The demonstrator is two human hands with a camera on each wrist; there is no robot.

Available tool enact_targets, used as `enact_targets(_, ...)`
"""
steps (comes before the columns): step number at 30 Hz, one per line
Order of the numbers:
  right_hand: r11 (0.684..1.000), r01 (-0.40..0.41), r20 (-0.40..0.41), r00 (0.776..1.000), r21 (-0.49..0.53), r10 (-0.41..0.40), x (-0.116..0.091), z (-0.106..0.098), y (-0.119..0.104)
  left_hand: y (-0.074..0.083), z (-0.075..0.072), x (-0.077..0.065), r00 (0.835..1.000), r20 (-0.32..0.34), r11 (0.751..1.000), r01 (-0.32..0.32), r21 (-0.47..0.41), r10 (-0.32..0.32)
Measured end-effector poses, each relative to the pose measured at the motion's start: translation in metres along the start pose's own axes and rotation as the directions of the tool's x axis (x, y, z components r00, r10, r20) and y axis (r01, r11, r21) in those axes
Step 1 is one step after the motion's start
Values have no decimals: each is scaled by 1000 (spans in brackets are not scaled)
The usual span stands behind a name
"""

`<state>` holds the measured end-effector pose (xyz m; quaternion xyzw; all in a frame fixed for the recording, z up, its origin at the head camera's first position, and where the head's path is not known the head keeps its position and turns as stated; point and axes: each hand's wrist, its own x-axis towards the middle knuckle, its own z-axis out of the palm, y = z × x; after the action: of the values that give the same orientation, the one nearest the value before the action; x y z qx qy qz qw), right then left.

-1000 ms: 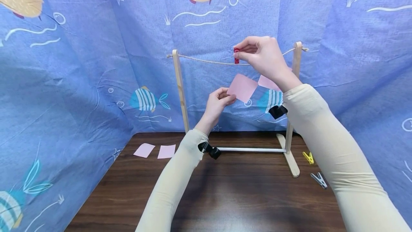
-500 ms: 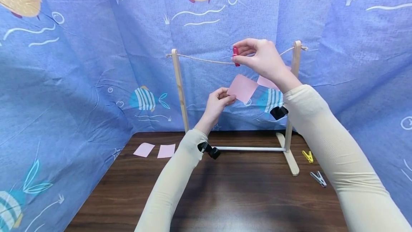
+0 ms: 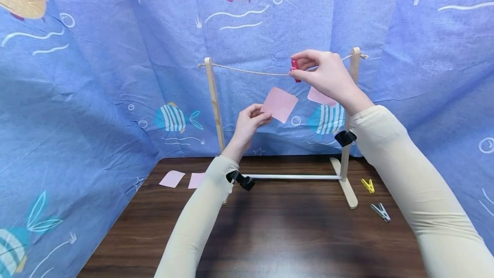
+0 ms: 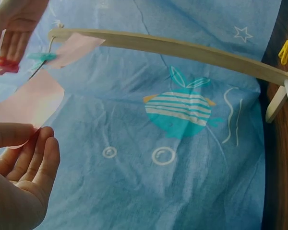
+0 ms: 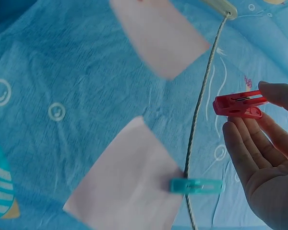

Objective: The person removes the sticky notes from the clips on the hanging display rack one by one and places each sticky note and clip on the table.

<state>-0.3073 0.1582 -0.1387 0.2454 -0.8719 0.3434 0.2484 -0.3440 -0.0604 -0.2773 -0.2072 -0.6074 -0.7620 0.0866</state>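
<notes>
My left hand [image 3: 248, 125] pinches a pink square of paper [image 3: 280, 104] by its lower left corner, just below the rope [image 3: 251, 71]. Up by the rope, my right hand [image 3: 328, 74] holds a red clothespin [image 5: 237, 104] between thumb and fingers. In the right wrist view, the red clothespin is beside the rope and apart from it. A second pink paper [image 5: 129, 184] hangs from the rope under a teal clothespin [image 5: 197, 186]. In the head view my right hand hides that clothespin.
Wooden posts [image 3: 214, 102] on a stand with a white bar [image 3: 289, 176] carry the rope. Two pink papers [image 3: 171, 179] lie at the left of the dark table [image 3: 293, 235]. A yellow clothespin [image 3: 368, 185] and a grey clothespin [image 3: 380, 212] lie right of the stand.
My left hand and its paper have shifted left. My right hand has moved right and slightly down with the red clothespin, which now tilts more.
</notes>
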Motion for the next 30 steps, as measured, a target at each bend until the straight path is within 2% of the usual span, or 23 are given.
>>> enact_targets(6,999,-39,-17,999,-14,38,-12,-14,13,9,-16,-6,999,-33,1000,-11,10,11)
enact_targets(11,997,-72,-39,997,-17,71,-21,-27,24,20,-36,-13,998,-49,1000,-23,13,24)
enact_targets(24,993,-109,-89,990,-38,105,-51,-54,57,53,-113,-44,990,-123,993,-59,106,72)
enact_targets(30,985,-161,-89,984,-61,155,-66,-69,76,75,-149,-63,975,-184,987,-107,116,127)
